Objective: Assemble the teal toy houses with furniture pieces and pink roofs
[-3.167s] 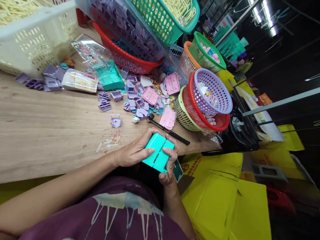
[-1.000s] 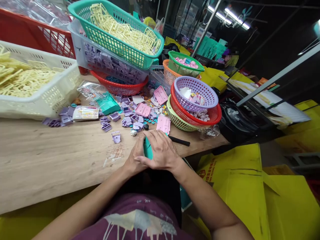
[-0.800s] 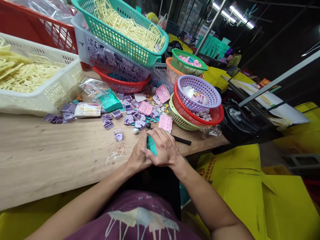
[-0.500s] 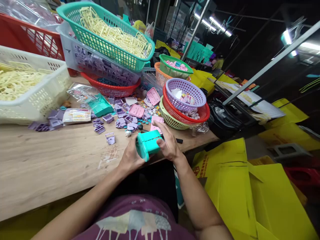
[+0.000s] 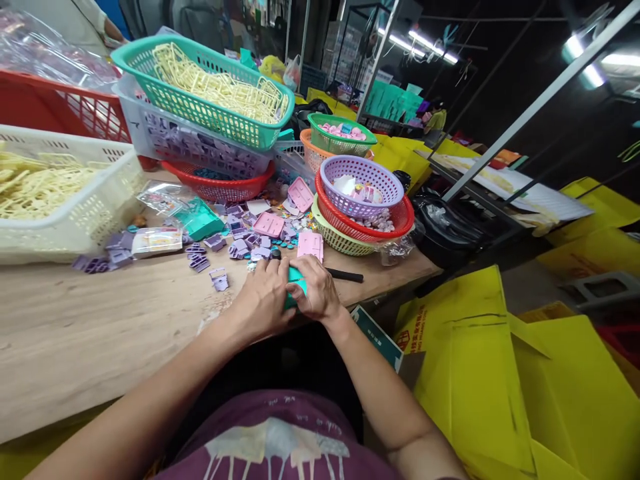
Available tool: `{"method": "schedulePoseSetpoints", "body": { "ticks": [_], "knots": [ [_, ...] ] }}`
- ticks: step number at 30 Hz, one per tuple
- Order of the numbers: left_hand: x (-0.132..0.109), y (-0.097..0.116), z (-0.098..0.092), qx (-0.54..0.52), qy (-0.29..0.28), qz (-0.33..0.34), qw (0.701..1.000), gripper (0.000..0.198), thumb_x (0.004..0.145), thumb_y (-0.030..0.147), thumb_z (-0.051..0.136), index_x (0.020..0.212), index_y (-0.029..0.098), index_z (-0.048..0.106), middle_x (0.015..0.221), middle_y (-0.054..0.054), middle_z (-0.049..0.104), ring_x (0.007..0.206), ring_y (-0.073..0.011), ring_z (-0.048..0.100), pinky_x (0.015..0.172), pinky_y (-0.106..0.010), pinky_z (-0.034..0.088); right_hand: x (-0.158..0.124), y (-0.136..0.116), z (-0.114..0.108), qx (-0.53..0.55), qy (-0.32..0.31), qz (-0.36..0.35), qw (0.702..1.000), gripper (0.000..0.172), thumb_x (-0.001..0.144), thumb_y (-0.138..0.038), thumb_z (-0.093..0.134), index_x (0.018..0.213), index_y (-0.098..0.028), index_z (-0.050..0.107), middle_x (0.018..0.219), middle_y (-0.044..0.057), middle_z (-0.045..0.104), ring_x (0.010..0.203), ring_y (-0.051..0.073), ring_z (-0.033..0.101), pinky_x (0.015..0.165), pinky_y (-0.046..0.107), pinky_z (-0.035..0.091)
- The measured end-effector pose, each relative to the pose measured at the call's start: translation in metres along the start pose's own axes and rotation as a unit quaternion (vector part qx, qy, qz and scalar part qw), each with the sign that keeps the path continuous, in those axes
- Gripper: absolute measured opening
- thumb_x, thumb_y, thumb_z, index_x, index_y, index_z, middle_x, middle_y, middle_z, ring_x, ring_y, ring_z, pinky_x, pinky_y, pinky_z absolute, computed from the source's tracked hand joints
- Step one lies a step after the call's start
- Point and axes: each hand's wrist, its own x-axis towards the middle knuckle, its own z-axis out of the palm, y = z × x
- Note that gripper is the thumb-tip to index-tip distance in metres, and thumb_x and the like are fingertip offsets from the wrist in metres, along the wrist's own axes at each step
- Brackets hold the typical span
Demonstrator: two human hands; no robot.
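Turquoise case (image 5: 295, 274): held between both hands, mostly covered by fingers, at the near edge of the bench (image 5: 125, 320), nearer than the lilac basket (image 5: 373, 171) and to its left.
Left-hand grip (image 5: 264, 293): clamped on the case's left side, back of the hand turned up.
Right-hand grip (image 5: 317, 287): clamped on the case's right side, thumb bent toward the left hand.
Black tool (image 5: 347, 275): laid just beyond the hands, in front of the lilac basket, its middle hidden.
Pink tray (image 5: 311, 244): placed left of the lilac basket and slightly nearer.
Lilac parts (image 5: 240, 249): scattered farther left of the lilac basket.
Red basket (image 5: 403, 220): set under the lilac basket, with a pale green basket (image 5: 345, 243) placed beneath.
Turquoise basket (image 5: 215, 123): heaped with pale yellow frames (image 5: 215, 80), stacked behind and left of the lilac basket.
Yellow cartons (image 5: 460, 360): seen below bench level, nearer than the lilac basket and to its right.
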Motion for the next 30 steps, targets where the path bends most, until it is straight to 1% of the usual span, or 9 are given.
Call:
{"method": "schedulePoseSetpoints", "body": {
  "ticks": [4, 9, 13, 16, 19, 21, 25, 28, 30],
  "knots": [
    [0.006, 0.001, 0.012, 0.059, 0.019, 0.034, 0.998, 0.032, 0.067, 0.026, 0.059, 0.095, 0.010, 0.063, 0.099, -0.022, 0.061, 0.094, -0.0402, 0.054, 0.083, -0.057, 0.045, 0.006, 0.003, 0.002, -0.026, -0.013, -0.002, 1.000, 0.049, 0.099, -0.049, 0.028, 0.105, -0.014, 0.062, 0.100, 0.013, 0.060, 0.100, 0.024, 0.055, 0.092, 0.039, 0.047],
    [0.002, 0.004, 0.013, -0.020, 0.067, -0.007, 0.998, 0.036, 0.067, 0.022, 0.058, 0.102, 0.013, 0.059, 0.096, -0.018, 0.059, 0.093, -0.0392, 0.052, 0.082, -0.057, 0.044, 0.006, 0.004, 0.004, 0.017, -0.005, 0.016, 1.000, 0.039, 0.099, -0.044, 0.034, 0.101, -0.015, 0.062, 0.101, 0.011, 0.060, 0.102, 0.023, 0.056, 0.096, 0.039, 0.046],
    [-0.009, 0.004, 0.016, -0.079, 0.150, -0.057, 0.984, 0.061, 0.072, 0.024, 0.063, 0.129, 0.012, 0.046, 0.114, -0.018, 0.056, 0.102, -0.0368, 0.049, 0.088, -0.054, 0.046, -0.009, -0.001, 0.008, 0.151, 0.079, 0.082, 0.982, 0.053, 0.097, -0.056, 0.038, 0.129, -0.015, 0.047, 0.126, 0.014, 0.056, 0.118, 0.024, 0.054, 0.103, 0.042, 0.044],
    [-0.027, -0.007, 0.022, -0.179, 0.196, -0.059, 0.962, 0.069, 0.079, 0.030, 0.064, 0.140, 0.016, 0.035, 0.128, -0.016, 0.051, 0.115, -0.0347, 0.049, 0.098, -0.053, 0.044, -0.018, -0.008, 0.000, 0.177, 0.072, 0.084, 0.978, 0.079, 0.085, -0.066, 0.056, 0.143, -0.017, 0.033, 0.140, 0.016, 0.048, 0.130, 0.027, 0.048, 0.109, 0.045, 0.041],
    [-0.056, -0.025, 0.028, -0.277, 0.174, -0.092, 0.941, 0.074, 0.082, 0.037, 0.067, 0.145, 0.020, 0.030, 0.136, -0.016, 0.047, 0.126, -0.0333, 0.047, 0.106, -0.051, 0.041, -0.021, -0.015, -0.010, 0.144, 0.030, 0.062, 0.987, 0.091, 0.074, -0.069, 0.068, 0.143, -0.019, 0.037, 0.142, 0.016, 0.047, 0.134, 0.030, 0.044, 0.114, 0.048, 0.036],
    [-0.076, -0.037, 0.029, -0.299, 0.146, -0.114, 0.936, 0.087, 0.078, 0.040, 0.073, 0.149, 0.023, 0.025, 0.141, -0.016, 0.043, 0.130, -0.0344, 0.046, 0.108, -0.052, 0.040, -0.024, -0.017, -0.009, 0.156, 0.025, 0.079, 0.984, 0.089, 0.075, -0.071, 0.064, 0.143, -0.020, 0.038, 0.144, 0.015, 0.046, 0.136, 0.030, 0.042, 0.116, 0.048, 0.033],
    [-0.095, -0.048, 0.025, -0.309, 0.142, -0.109, 0.934, 0.110, 0.067, 0.043, 0.082, 0.153, 0.025, 0.016, 0.147, -0.017, 0.038, 0.136, -0.0363, 0.040, 0.112, -0.056, 0.035, -0.031, -0.019, 0.026, 0.297, 0.053, 0.159, 0.940, 0.077, 0.090, -0.075, 0.033, 0.143, -0.019, 0.038, 0.145, 0.014, 0.046, 0.138, 0.027, 0.043, 0.115, 0.047, 0.034],
    [-0.088, -0.044, 0.028, -0.338, 0.172, -0.101, 0.920, 0.103, 0.073, 0.045, 0.076, 0.154, 0.024, 0.016, 0.146, -0.018, 0.041, 0.134, -0.0348, 0.043, 0.109, -0.054, 0.039, -0.033, -0.021, 0.061, 0.381, 0.079, 0.183, 0.903, 0.074, 0.094, -0.071, 0.019, 0.141, -0.018, 0.041, 0.143, 0.014, 0.049, 0.135, 0.026, 0.046, 0.113, 0.045, 0.036],
    [-0.080, -0.038, 0.035, -0.327, 0.214, -0.101, 0.915, 0.091, 0.077, 0.041, 0.073, 0.151, 0.023, 0.024, 0.140, -0.016, 0.047, 0.128, -0.0327, 0.048, 0.106, -0.051, 0.042, -0.029, -0.022, 0.076, 0.393, 0.093, 0.199, 0.893, 0.074, 0.094, -0.070, 0.015, 0.135, -0.018, 0.047, 0.135, 0.014, 0.056, 0.128, 0.026, 0.053, 0.108, 0.044, 0.041]
  ]
}}
